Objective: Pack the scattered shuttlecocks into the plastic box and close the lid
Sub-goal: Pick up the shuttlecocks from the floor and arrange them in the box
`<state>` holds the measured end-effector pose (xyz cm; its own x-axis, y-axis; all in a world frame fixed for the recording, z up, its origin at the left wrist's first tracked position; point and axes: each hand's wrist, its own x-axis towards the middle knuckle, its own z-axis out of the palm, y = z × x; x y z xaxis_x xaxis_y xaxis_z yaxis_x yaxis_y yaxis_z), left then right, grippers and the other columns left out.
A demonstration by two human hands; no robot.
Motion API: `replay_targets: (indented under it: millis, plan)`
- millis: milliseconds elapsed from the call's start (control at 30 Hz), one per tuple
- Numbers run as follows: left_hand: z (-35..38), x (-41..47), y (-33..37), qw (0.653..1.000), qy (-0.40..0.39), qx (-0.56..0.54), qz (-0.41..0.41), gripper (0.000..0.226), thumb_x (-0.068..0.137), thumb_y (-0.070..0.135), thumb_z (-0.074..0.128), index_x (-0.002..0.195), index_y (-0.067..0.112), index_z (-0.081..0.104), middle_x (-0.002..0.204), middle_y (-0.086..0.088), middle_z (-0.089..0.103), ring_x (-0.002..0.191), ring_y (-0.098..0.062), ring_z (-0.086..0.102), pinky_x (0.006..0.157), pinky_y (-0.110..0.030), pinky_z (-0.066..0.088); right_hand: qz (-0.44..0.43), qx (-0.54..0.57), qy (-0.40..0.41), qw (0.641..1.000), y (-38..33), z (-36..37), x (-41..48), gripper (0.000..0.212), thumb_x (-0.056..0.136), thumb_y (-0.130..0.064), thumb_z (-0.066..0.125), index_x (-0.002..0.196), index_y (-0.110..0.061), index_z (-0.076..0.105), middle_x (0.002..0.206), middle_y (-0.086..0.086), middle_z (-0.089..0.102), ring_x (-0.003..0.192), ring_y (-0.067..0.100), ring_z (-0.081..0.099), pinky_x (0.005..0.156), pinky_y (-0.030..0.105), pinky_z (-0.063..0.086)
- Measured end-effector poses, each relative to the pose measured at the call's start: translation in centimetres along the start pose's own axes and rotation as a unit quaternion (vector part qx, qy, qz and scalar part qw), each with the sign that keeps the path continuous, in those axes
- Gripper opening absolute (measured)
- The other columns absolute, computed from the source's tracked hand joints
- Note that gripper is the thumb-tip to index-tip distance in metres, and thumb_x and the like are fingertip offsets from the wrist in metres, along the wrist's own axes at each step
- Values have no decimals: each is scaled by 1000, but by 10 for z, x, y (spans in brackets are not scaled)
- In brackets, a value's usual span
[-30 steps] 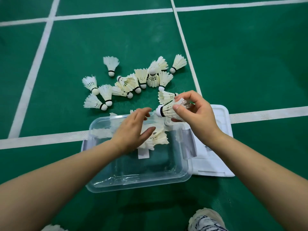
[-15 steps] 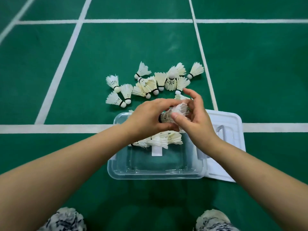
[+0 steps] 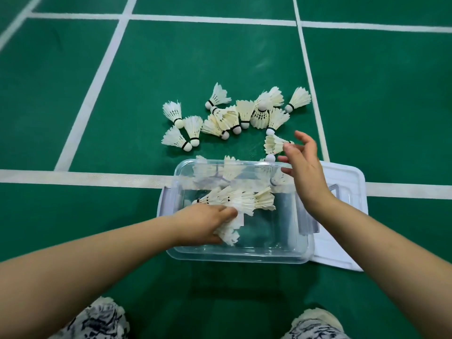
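Observation:
A clear plastic box [image 3: 303,250] sits on the green court floor with several white shuttlecocks [image 3: 247,199] lying inside it. My left hand [image 3: 203,222] is down in the box, fingers closed on a shuttlecock [image 3: 228,232] near the front left. My right hand [image 3: 304,165] hovers over the box's far right corner, fingers spread, beside a loose shuttlecock [image 3: 274,144] on the floor. Several more scattered shuttlecocks [image 3: 232,116] lie in a cluster beyond the box. The white lid [image 3: 342,182] lies flat to the right of the box, partly under it.
White court lines [image 3: 80,177] cross the green floor behind and beside the box. My patterned knees [image 3: 97,321] show at the bottom edge, close to the box's front.
My left hand took the shuttlecock from between both hands and lowered it into the box. My right hand let go, opened and moved back toward the floor pile.

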<state>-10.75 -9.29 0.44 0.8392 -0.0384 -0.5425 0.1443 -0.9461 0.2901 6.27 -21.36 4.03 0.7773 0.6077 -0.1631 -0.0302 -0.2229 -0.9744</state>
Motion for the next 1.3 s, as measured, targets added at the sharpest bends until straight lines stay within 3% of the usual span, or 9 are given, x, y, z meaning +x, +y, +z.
replay_targets:
  millis: [167, 333, 500, 667, 767, 867, 1000, 1100, 1300]
  plan:
    - [17, 10, -10, 996, -70, 47, -25, 66, 84, 28, 59, 139, 31, 23, 119, -10, 52, 104, -30, 53, 77, -37, 45, 25, 3, 1, 1000, 10, 2, 3, 46, 75, -43, 46, 118, -29, 38, 90, -11, 48, 95, 15, 53, 95, 41, 43]
    - [27, 23, -12, 992, -92, 66, -55, 55, 85, 19, 55, 133, 25, 28, 114, -12, 53, 100, -32, 55, 68, -37, 44, 29, 12, -1, 1000, 11, 4, 8, 44, 75, -43, 47, 116, -29, 40, 93, -10, 49, 93, 13, 54, 87, 31, 42]
    - [37, 23, -14, 988, -119, 78, -58, 65, 84, 8, 52, 138, 28, 23, 109, -11, 54, 97, -31, 56, 67, -37, 44, 26, 20, -5, 999, 13, 5, 9, 33, 82, -38, 50, 112, -29, 43, 93, -9, 49, 93, 13, 53, 84, 27, 41]
    - [31, 25, -15, 989, -119, 52, -67, 77, 86, 14, 51, 143, 37, 6, 102, -9, 51, 94, -29, 55, 70, -39, 46, 19, -9, 9, 1000, 12, -3, 20, 23, 91, -28, 51, 113, -25, 47, 93, -8, 50, 90, 12, 51, 81, 23, 41]
    - [9, 24, -12, 992, -108, 37, -54, 67, 88, 29, 54, 143, 37, 16, 108, -8, 59, 100, -28, 55, 71, -34, 42, -4, -114, 28, 993, 10, -17, 41, 30, 89, -24, 55, 119, -21, 50, 104, 0, 53, 93, 14, 50, 74, 13, 39]
    - [-24, 24, -11, 999, -31, -10, -25, 48, 89, 40, 51, 135, 33, 37, 116, -1, 62, 105, -22, 55, 78, -30, 42, -19, -231, 15, 973, 11, -33, 66, 40, 87, -21, 59, 125, -23, 48, 123, 4, 48, 106, 16, 49, 84, 20, 36]
    - [-54, 28, -7, 995, 93, -30, 7, 38, 92, 39, 45, 130, 33, 42, 112, 6, 64, 97, -17, 57, 78, -28, 44, -3, -383, -90, 919, 23, -37, 101, 70, 79, -29, 69, 139, -30, 33, 148, 3, 27, 131, 21, 37, 100, 26, 29]
    - [-57, 32, -3, 991, 126, -46, 24, 36, 93, 38, 42, 129, 34, 42, 109, 8, 65, 95, -16, 58, 76, -29, 44, 61, -442, -185, 876, 40, -31, 123, 91, 69, -41, 76, 142, -40, 22, 156, 2, 8, 139, 29, 26, 113, 39, 26]
    - [-52, 40, -10, 983, 153, -98, 22, 34, 93, 35, 43, 127, 35, 44, 105, 10, 66, 92, -14, 58, 74, -26, 43, 125, -530, -273, 793, 75, -20, 146, 93, 73, -43, 73, 144, -44, 12, 157, 7, -10, 143, 36, 11, 116, 47, 20]
